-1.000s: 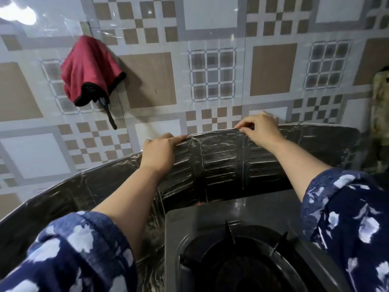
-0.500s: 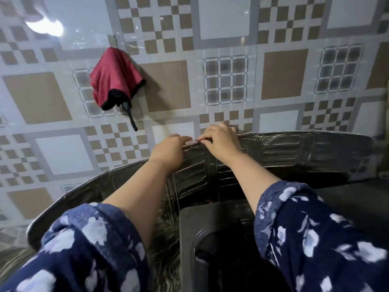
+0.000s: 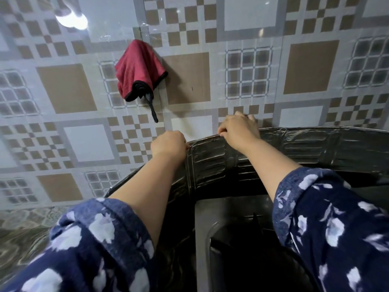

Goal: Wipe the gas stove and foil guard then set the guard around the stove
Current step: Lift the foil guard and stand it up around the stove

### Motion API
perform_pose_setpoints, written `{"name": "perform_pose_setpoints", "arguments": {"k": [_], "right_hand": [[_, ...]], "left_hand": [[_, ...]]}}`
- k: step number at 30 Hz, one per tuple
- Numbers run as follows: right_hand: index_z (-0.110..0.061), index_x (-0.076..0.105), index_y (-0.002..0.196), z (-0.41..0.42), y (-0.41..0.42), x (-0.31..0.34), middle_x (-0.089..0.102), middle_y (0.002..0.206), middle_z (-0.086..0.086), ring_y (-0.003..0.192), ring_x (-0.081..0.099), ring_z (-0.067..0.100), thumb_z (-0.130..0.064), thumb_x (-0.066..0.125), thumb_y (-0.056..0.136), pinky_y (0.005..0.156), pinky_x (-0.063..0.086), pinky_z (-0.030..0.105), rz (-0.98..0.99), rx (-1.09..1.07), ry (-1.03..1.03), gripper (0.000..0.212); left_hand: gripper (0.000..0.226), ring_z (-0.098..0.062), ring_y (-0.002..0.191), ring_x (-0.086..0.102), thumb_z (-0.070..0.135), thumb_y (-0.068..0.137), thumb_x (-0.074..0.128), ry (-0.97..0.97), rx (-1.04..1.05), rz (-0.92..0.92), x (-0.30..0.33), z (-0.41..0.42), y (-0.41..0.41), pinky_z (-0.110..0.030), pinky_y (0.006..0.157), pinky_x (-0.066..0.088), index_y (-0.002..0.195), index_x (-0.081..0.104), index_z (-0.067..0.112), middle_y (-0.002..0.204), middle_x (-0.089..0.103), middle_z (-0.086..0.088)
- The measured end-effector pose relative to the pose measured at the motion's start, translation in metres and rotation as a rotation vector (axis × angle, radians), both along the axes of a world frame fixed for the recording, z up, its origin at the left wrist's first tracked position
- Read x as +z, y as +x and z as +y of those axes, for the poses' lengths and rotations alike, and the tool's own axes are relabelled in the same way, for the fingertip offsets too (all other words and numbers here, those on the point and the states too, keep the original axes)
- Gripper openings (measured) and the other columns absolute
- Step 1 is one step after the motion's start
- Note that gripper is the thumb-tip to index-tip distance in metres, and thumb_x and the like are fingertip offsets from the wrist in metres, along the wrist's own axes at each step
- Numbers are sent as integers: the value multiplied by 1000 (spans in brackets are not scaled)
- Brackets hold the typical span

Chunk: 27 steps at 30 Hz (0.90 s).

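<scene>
Both hands on the foil guard's top edge!
Left hand (image 3: 168,144) and right hand (image 3: 239,130) each pinch the foil guard (image 3: 305,148), standing upright behind the gas stove (image 3: 221,224), against the tiled wall (image 3: 189,81).

Dark embossed foil guard (image 3: 305,146) upright behind, prob. around, black stove (image 3: 202,224).

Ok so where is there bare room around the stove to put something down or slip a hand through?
Bare counter shows left of the foil guard, below the tiled wall. A dark strip lies right of the stove, inside the guard. Crowded at the guard's top edge, where the left hand and right hand grip it, close to the wall.
</scene>
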State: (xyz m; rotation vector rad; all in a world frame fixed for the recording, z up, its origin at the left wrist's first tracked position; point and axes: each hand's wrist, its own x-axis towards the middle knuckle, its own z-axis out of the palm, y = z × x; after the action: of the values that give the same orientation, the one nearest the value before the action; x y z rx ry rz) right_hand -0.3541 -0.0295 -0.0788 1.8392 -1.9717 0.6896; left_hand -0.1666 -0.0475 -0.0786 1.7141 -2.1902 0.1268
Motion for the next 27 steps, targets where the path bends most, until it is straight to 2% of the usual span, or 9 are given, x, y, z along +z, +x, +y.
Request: {"name": "perform_pose_setpoints", "arguments": {"k": [3, 6, 12, 15, 17, 21, 24, 27], "right_hand": [[-31, 71, 104, -1, 13, -11, 68, 111, -9, 111, 49, 18, -33, 63, 88, 101, 34, 42, -60, 118, -18, 19], [-34, 71, 106, -7, 27, -20, 71, 112, -9, 108, 52, 17, -36, 62, 88, 97, 39, 38, -176, 203, -37, 20], [-40, 71, 105, -14, 34, -26, 69, 113, 1, 106, 55, 25, -41, 60, 89, 96, 39, 37, -207, 113, -25, 20], [-37, 70, 107, -12, 36, -26, 70, 113, -1, 111, 53, 26, -38, 58, 91, 99, 38, 39, -203, 104, -18, 21], [-35, 70, 109, -10, 39, -24, 70, 114, -2, 115, 50, 25, -36, 56, 93, 99, 37, 39, -194, 99, 2, 22], [-39, 70, 105, -10, 38, -22, 65, 120, 5, 112, 51, 31, -39, 53, 93, 94, 37, 39, -214, 71, 67, 21], [-30, 73, 101, -5, 32, -15, 66, 114, 6, 112, 50, 27, -32, 50, 96, 93, 35, 37, -181, 92, 107, 24], [-24, 74, 101, 0, 20, -6, 69, 111, 1, 114, 49, 25, -27, 50, 97, 98, 33, 40, -176, 76, 125, 25]], "left_hand": [[25, -29, 85, 62, 31, 94, 57, 56, 11, 91, -5, -4, 1, -35, 67, 48, 102, 70, 11, 99, 70, -11], [33, -29, 89, 63, 38, 91, 59, 137, -17, 123, 2, -6, 5, -35, 71, 51, 101, 70, 9, 98, 69, -11], [23, -27, 90, 61, 27, 92, 53, 202, -10, -122, 24, 0, 28, -37, 77, 51, 100, 65, 9, 105, 67, -10], [35, -26, 95, 58, 36, 92, 53, 254, 1, -199, 33, 8, 44, -37, 85, 48, 112, 66, 10, 115, 65, -10], [43, -26, 100, 58, 41, 94, 52, 309, -10, -203, 36, 16, 48, -33, 84, 45, 118, 65, 7, 119, 64, -11], [47, -30, 107, 62, 40, 97, 47, 384, -65, -130, 34, 27, 45, -33, 85, 47, 114, 67, 0, 115, 67, -14], [45, -31, 93, 70, 38, 97, 49, 444, -104, 18, 30, 28, 41, -34, 77, 58, 107, 68, -2, 104, 71, -19], [45, -31, 85, 71, 37, 97, 48, 433, -134, 81, 29, 26, 31, -32, 70, 57, 101, 66, -4, 90, 68, -18]]}}
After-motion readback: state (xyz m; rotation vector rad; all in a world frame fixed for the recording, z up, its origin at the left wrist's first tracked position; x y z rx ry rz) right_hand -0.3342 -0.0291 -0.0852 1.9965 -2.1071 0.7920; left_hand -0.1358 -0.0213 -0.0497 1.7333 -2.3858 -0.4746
